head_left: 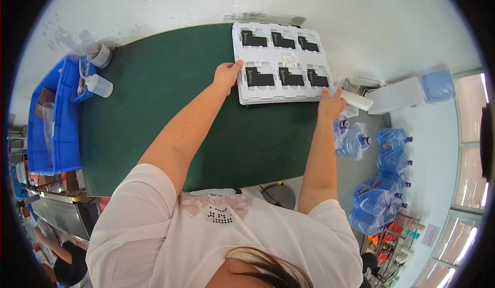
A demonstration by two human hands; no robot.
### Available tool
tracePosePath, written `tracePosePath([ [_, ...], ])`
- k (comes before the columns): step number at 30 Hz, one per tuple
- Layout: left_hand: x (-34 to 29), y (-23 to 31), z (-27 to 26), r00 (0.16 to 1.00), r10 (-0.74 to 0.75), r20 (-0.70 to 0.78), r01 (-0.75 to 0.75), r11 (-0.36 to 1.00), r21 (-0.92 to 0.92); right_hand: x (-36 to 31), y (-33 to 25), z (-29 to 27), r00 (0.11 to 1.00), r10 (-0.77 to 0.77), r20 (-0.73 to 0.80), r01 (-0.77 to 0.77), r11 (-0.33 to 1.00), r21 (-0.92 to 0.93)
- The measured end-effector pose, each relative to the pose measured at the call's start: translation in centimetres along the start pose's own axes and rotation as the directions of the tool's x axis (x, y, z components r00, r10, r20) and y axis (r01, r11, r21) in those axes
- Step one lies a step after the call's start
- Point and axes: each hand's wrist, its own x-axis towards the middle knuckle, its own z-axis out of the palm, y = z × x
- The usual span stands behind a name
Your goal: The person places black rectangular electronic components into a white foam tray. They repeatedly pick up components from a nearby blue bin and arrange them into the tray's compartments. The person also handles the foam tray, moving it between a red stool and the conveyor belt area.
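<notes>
White tray (pixel 281 93) held at both sides near the far edge of the green table (pixel 154 113).
Six black flat parts (pixel 291 77) sit in its compartments, in two rows of three. The left hand (pixel 227 75) grips the tray's left rim, fingers curled over the edge; the right hand (pixel 331 104) presses on its near right corner, fingers bent. Well apart, at the table's far left corner, a squeeze bottle (pixel 98 85) stands beside blue bins (pixel 54 118).

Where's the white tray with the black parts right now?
In the head view the white tray lies at the far right end of the green table, with the left hand on its left edge and the right hand at its near right corner.
</notes>
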Motion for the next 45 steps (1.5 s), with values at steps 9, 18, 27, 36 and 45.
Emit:
tracePosePath([
  [9,-16.0,-6.3,-10.0,0.720,0.686,0.107,-0.440,0.332,0.834,-4.6,-16.3,5.8,0.647,-0.753,0.123,0.686,0.645,0.338],
  [18,-24.7,-9.7,-17.6,0.904,0.425,-0.052,0.029,0.060,0.998,-4.4,-16.7,8.3,0.334,-0.927,0.170,0.870,0.372,0.322],
  [27,-28.7,-12.6,-23.1,0.743,0.667,0.047,-0.249,0.210,0.946,-25.0,-18.7,-1.8,0.380,-0.923,-0.056,0.748,0.271,0.605],
  [36,-60.8,-26.7,-27.9,0.915,0.157,-0.371,-0.076,0.972,0.224,-57.1,-13.8,-7.4,-0.202,-0.969,0.144,0.788,-0.073,0.612],
  [45,-83.7,-41.2,-36.1,0.407,-0.221,-0.886,0.179,0.971,-0.160,-64.1,-16.1,-9.2,0.208,-0.797,0.567,0.970,0.241,-0.017],
])
